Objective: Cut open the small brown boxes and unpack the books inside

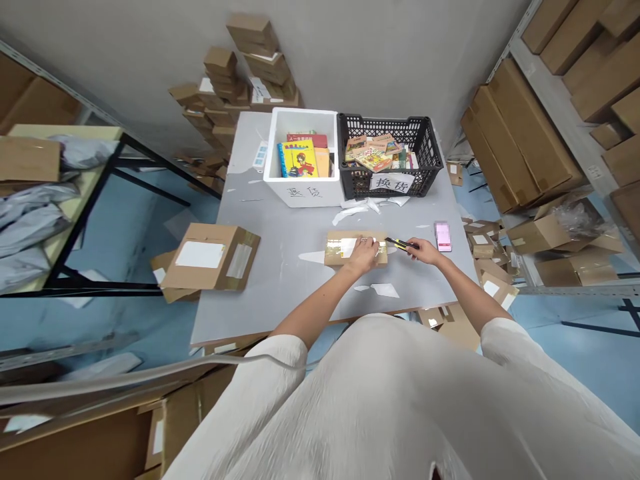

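Observation:
A small brown cardboard parcel [333, 255] with shiny tape and a white label lies on the grey table [285, 247]. My left hand [365, 253] rests on top of it, fingers spread over the label and holding nothing. In my right hand [423, 252] is a black and yellow utility knife [399, 243], gripped by its handle. The knife's front end points left, at the right end of the parcel; whether the blade touches the cardboard I cannot tell. Torn white scraps [384, 291] lie in front of the parcel.
Behind the parcel stand a white foam box [305, 192] and a black plastic crate [431, 163], both holding books. A pink-screened phone [443, 237] lies at right. A larger carton [205, 257] sits at the table's left edge. Stacked cartons [525, 140] and shelving flank the table.

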